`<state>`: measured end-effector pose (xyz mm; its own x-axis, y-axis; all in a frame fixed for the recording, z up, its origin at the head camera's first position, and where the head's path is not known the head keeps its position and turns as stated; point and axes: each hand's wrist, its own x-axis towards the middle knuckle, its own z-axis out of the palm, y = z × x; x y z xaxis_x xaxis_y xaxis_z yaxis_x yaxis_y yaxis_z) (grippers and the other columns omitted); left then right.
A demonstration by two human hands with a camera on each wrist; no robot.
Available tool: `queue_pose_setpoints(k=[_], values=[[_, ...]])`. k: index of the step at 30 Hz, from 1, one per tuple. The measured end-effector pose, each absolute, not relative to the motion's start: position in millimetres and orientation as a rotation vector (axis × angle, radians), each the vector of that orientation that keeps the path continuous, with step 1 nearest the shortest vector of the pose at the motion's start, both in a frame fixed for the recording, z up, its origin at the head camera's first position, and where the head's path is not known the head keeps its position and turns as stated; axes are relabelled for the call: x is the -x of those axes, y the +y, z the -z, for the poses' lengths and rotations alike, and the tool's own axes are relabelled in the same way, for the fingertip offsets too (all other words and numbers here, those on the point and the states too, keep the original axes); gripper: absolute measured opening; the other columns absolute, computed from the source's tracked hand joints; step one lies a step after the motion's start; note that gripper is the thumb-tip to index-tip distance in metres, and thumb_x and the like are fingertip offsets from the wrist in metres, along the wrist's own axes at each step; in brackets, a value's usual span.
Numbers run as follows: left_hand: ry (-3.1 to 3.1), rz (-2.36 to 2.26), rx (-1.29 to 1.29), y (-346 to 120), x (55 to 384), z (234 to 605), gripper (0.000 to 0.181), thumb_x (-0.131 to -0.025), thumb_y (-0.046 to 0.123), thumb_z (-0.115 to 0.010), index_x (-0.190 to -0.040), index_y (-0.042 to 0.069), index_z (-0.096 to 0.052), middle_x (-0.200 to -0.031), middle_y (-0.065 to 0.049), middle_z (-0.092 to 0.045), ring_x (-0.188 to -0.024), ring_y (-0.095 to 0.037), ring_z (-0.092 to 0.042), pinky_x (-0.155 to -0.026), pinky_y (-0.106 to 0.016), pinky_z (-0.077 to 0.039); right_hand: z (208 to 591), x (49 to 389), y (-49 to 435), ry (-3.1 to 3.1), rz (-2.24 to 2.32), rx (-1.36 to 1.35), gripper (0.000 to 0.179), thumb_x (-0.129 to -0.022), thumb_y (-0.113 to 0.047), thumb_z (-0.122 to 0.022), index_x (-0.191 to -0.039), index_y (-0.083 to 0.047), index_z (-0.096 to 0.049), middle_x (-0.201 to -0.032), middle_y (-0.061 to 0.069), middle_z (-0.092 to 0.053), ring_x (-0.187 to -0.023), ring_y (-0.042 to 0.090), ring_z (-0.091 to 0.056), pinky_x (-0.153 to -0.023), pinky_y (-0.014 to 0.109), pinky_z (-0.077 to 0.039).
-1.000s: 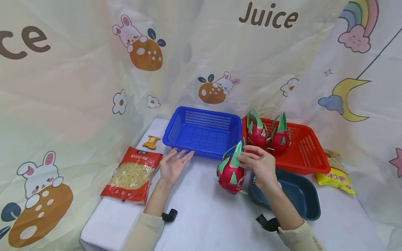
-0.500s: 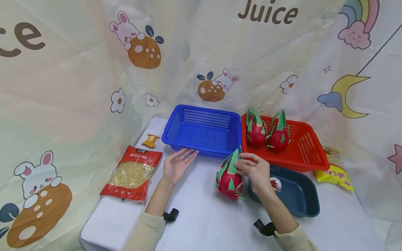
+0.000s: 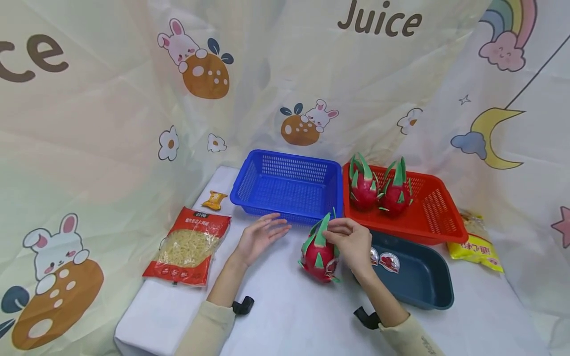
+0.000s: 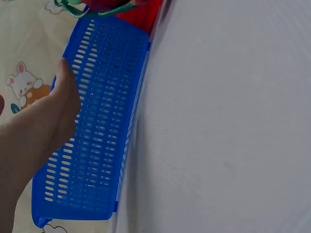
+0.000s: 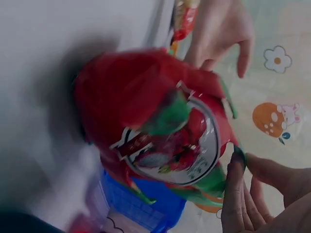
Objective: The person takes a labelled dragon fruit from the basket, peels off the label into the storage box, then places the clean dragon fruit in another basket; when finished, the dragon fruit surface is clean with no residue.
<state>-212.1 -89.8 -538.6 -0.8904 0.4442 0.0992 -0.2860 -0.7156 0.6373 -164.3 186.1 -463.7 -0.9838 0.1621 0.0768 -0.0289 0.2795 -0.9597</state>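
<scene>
My right hand [image 3: 354, 243] pinches a dragon fruit [image 3: 318, 259] by its green leafy top, over the white table in front of the blue basket. The right wrist view shows a round label [image 5: 180, 145] on the fruit's red skin, with thumb and fingers [image 5: 235, 189] closed on a leaf tip. To the left of the fruit, my left hand [image 3: 258, 240] is held with fingers loosely extended and nothing in it. It hovers near the front rim of the blue basket [image 3: 289, 190]. In the left wrist view that hand [image 4: 53, 111] overlaps the basket's side.
Two more dragon fruits [image 3: 394, 195] stand in the red basket [image 3: 432, 210] at the back right. A dark teal tub [image 3: 423, 277] with round stickers [image 3: 389, 262] sits before it. A pasta bag [image 3: 189, 247] and small orange packet [image 3: 214, 200] lie left; a yellow bag [image 3: 476, 249] lies right.
My right hand has carried the dragon fruit left and slightly toward me, away from the teal tub, uncovering the stickers inside. My left hand has moved a little to the right.
</scene>
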Motion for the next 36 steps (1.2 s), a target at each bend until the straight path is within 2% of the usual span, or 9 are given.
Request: queue_pose_setpoints(k=[3, 8, 10, 14, 19, 24, 31, 36], values=[[1.033, -2.461, -0.469, -86, 211, 537, 0.049, -0.112, 0.008, -0.031, -0.152, -0.019, -0.023, -0.143, -0.034, -0.048, -0.144, -0.062, -0.032, -0.122, -0.06, -0.027, 466, 165, 182, -2.439, -1.564, 0.024, 0.027, -0.082, -0.02, -0.091, -0.104, -0.012, -0.079, -0.094, 0.006, -0.08, -0.084, 0.017, -0.078, -0.073, 0.021, -0.061], [1.17, -2.326, -0.637, -76, 208, 535, 0.05, -0.112, 0.007, -0.028, -0.154, -0.019, -0.022, -0.152, -0.037, -0.041, -0.144, -0.059, -0.035, -0.122, -0.06, -0.027, 474, 162, 182, -2.426, -1.47, -0.036, 0.028, -0.081, -0.025, -0.093, -0.102, -0.013, -0.08, -0.093, 0.003, -0.079, -0.083, 0.019, -0.077, -0.072, 0.019, -0.06], [1.241, -2.285, -0.658, -72, 208, 534, 0.05, -0.112, 0.007, -0.03, -0.155, -0.016, -0.026, -0.155, -0.033, -0.042, -0.145, -0.052, -0.039, -0.123, -0.059, -0.027, 477, 159, 185, -2.409, -1.486, -0.048, 0.028, -0.081, -0.025, -0.093, -0.103, -0.013, -0.08, -0.094, 0.003, -0.079, -0.084, 0.019, -0.076, -0.072, 0.018, -0.059], [1.41, -2.229, -0.64, -67, 209, 534, 0.05, -0.108, 0.005, -0.044, -0.156, -0.009, -0.036, -0.154, -0.024, -0.05, -0.144, -0.036, -0.048, -0.123, -0.054, -0.03, 482, 153, 193, -2.427, -1.546, -0.061, 0.029, -0.082, -0.021, -0.091, -0.107, -0.01, -0.079, -0.097, 0.004, -0.079, -0.088, 0.02, -0.076, -0.076, 0.018, -0.059], [1.514, -2.203, -0.619, -61, 208, 533, 0.055, -0.101, 0.001, -0.058, -0.153, -0.006, -0.043, -0.154, -0.026, -0.049, -0.143, -0.039, -0.049, -0.121, -0.047, -0.037, 490, 142, 201, -2.535, -1.628, -0.107, 0.029, -0.085, -0.015, -0.088, -0.112, -0.01, -0.077, -0.101, 0.002, -0.079, -0.092, 0.018, -0.076, -0.078, 0.022, -0.061], [1.591, -2.18, -0.588, -57, 211, 535, 0.057, -0.1, 0.0, -0.064, -0.154, -0.002, -0.045, -0.154, -0.022, -0.05, -0.142, -0.038, -0.05, -0.113, -0.039, -0.046, 496, 134, 203, -2.548, -1.644, -0.183, 0.032, -0.084, -0.009, -0.088, -0.114, -0.008, -0.077, -0.102, 0.005, -0.079, -0.093, 0.02, -0.076, -0.08, 0.022, -0.061], [1.763, -2.133, -0.491, -42, 214, 538, 0.055, -0.093, 0.003, -0.075, -0.145, -0.002, -0.058, -0.142, -0.021, -0.063, -0.13, -0.033, -0.062, -0.107, -0.035, -0.052, 504, 134, 209, -2.562, -1.668, -0.174, 0.033, -0.083, -0.017, -0.09, -0.113, -0.011, -0.077, -0.095, 0.0, -0.079, -0.089, 0.016, -0.076, -0.08, 0.024, -0.061], [1.788, -2.14, -0.418, -38, 214, 539, 0.054, -0.091, 0.003, -0.079, -0.142, 0.0, -0.062, -0.138, -0.02, -0.066, -0.122, -0.028, -0.067, -0.104, -0.035, -0.054, 503, 134, 211, -2.585, -1.731, -0.164, 0.033, -0.083, -0.016, -0.09, -0.112, -0.008, -0.077, -0.092, 0.005, -0.077, -0.086, 0.019, -0.074, -0.079, 0.023, -0.061]])
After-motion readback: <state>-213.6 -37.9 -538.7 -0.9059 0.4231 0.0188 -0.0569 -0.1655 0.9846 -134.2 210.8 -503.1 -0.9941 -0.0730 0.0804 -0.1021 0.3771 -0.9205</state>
